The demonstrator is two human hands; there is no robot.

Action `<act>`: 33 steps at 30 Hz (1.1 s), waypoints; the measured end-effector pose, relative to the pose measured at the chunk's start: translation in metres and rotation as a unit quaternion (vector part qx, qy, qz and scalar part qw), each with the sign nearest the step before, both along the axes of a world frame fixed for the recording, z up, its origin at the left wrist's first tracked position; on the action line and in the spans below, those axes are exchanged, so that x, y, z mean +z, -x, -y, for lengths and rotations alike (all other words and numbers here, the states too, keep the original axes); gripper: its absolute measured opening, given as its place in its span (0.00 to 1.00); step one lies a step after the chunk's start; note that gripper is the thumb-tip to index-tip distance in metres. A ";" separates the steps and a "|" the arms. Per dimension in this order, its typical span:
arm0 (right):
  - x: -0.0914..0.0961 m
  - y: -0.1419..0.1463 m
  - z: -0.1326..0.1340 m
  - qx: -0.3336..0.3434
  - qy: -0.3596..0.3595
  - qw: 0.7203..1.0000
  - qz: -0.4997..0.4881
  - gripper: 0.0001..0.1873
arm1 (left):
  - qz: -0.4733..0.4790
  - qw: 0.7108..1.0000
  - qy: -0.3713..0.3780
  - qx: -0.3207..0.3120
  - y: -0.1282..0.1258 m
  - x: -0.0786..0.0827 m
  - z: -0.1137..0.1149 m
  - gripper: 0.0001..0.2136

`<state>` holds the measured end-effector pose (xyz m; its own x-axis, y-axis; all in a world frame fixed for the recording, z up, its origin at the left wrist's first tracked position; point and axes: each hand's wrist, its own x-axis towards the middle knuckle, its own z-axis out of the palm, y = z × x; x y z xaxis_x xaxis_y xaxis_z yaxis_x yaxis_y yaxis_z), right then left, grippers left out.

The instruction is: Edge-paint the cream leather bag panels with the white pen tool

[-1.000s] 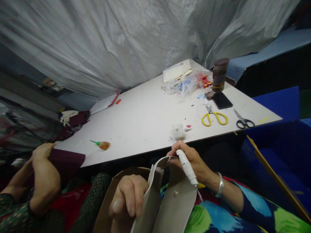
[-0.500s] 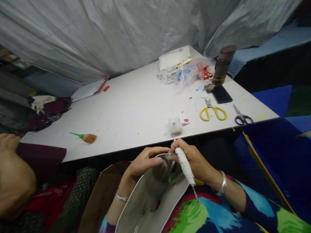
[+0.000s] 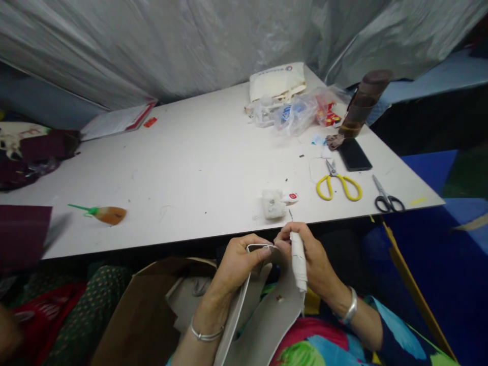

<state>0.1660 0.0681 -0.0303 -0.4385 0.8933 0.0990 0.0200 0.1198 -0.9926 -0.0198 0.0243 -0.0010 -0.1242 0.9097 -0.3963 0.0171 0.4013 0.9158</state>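
My left hand (image 3: 236,262) pinches the top edge of a folded grey-white leather piece (image 3: 263,315) held over my lap. My right hand (image 3: 310,256) grips a white-handled awl (image 3: 298,259) and presses against the same edge of the piece, thumb and fingers closed. Both hands meet just below the front edge of the white table (image 3: 198,168). A brown cardboard box (image 3: 141,310) sits open under my left forearm.
On the table lie yellow scissors (image 3: 338,183), black scissors (image 3: 387,197), a black phone (image 3: 354,154), a brown bottle (image 3: 364,104), plastic bags (image 3: 297,112), a white lump (image 3: 272,204) and an orange-tipped tool (image 3: 102,213). Dark red fabric (image 3: 23,231) lies at left. Grey sheeting hangs behind.
My left hand moved up from the lower fold to pinch the piece's top edge beside my right hand. The view swung left; the other person's hands at left went out of sight.
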 end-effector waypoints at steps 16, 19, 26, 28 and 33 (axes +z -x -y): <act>-0.017 -0.006 -0.063 -0.144 -0.073 0.980 0.113 0.13 | 0.013 0.994 0.032 0.102 -0.001 -0.043 -0.033 0.11; -0.022 -0.004 -0.063 -0.147 -0.099 0.976 0.123 0.12 | -0.002 0.995 0.048 0.088 -0.003 -0.042 -0.037 0.11; -0.025 -0.003 -0.065 -0.132 -0.104 0.977 0.131 0.11 | -0.007 0.996 0.059 0.066 -0.006 -0.042 -0.039 0.12; -0.027 -0.002 -0.066 -0.126 -0.108 0.976 0.139 0.11 | -0.006 0.996 0.061 0.063 -0.005 -0.044 -0.039 0.11; -0.029 -0.001 -0.069 -0.105 -0.131 0.974 0.152 0.09 | -0.017 0.997 0.057 0.053 -0.003 -0.045 -0.039 0.11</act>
